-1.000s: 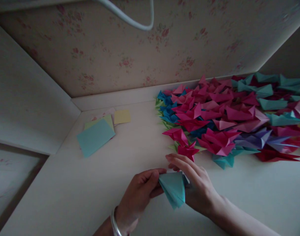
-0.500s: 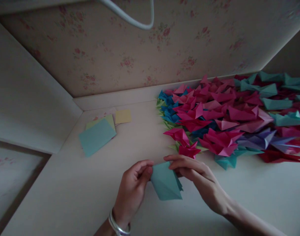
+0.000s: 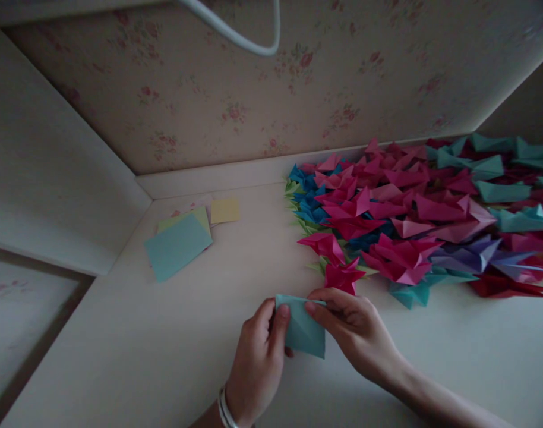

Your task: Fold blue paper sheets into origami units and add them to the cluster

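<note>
A small folded sheet of teal paper (image 3: pixel 303 333) is held up between my hands, just above the white table. My left hand (image 3: pixel 262 351), with silver bangles at the wrist, grips its left edge, thumb on the front face and fingers behind. At the upper right edge, my right hand (image 3: pixel 356 327) pinches the paper between thumb and fingers. The fingertips behind the sheet are partly hidden. Close beyond my right hand lies a bright pink folded paper piece (image 3: pixel 343 276).
Many folded paper pieces (image 3: pixel 400 208) in pink, blue, green, teal, purple and red cover the table's right side. At left lie a teal sheet (image 3: pixel 180 246), a green sheet beneath it and a yellow square (image 3: pixel 225 210). A white cable (image 3: pixel 253 47) hangs before the floral wall.
My left hand has moved right and brought its thumb onto the paper's front. The paper has turned and its layers sit closer together. My right thumb now presses on its front.
</note>
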Tool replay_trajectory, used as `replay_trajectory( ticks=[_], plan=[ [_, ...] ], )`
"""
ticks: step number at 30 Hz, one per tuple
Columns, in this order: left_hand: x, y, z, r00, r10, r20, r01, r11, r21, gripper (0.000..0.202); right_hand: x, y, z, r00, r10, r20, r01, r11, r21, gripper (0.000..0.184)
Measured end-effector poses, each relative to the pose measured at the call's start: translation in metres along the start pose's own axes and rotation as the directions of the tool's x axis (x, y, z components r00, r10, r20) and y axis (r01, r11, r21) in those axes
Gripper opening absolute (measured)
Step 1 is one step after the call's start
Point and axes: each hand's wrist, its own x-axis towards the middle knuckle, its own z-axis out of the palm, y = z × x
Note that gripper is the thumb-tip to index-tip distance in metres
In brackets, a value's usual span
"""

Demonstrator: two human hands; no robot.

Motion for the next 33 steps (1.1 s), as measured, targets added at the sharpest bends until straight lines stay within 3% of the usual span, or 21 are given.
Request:
replay_trajectory(
  ticks=[4, 9, 12, 15, 20, 24, 28, 33],
  plan=[
    [-0.003, 0.002, -0.002, 0.999, -0.035, 0.011, 0.034, 0.997, 0.069, 0.037, 0.001, -0.002, 0.001, 0.999, -0.004, 0.037, 0.005, 0.999, -0.036, 0.032],
    [-0.004, 0.006, -0.004, 0.995, 0.097, 0.01, -0.096, 0.966, 0.24, 0.037, 0.002, -0.006, 0.002, 0.985, -0.062, 0.162, 0.098, 0.969, -0.227, 0.036],
    [-0.003, 0.006, -0.004, 0.994, 0.108, -0.013, -0.1, 0.954, 0.284, 0.033, 0.001, -0.009, 0.003, 0.978, -0.108, 0.177, 0.147, 0.964, -0.223, 0.037],
    [-0.003, 0.006, -0.004, 0.991, 0.131, -0.015, -0.121, 0.95, 0.287, 0.031, 0.0, -0.009, 0.005, 0.979, -0.085, 0.187, 0.118, 0.978, -0.172, 0.037],
    [0.001, 0.005, -0.012, 0.994, 0.104, -0.019, -0.102, 0.99, 0.096, 0.034, 0.003, -0.004, 0.002, 0.963, 0.045, 0.265, -0.053, 0.998, 0.024, 0.039],
    [0.008, 0.006, -0.023, 0.998, -0.043, -0.049, 0.034, 0.982, -0.185, 0.035, 0.004, -0.003, -0.008, 0.939, 0.114, 0.324, -0.198, 0.951, 0.239, 0.041],
    [0.014, 0.005, -0.025, 0.982, -0.189, 0.015, 0.177, 0.887, -0.426, 0.035, 0.001, -0.005, -0.013, 0.927, 0.052, 0.371, -0.207, 0.895, 0.394, 0.038],
    [0.016, 0.002, -0.018, 0.97, -0.231, 0.075, 0.24, 0.856, -0.457, 0.033, -0.002, -0.005, -0.012, 0.938, 0.031, 0.346, -0.14, 0.945, 0.296, 0.037]
  ],
)
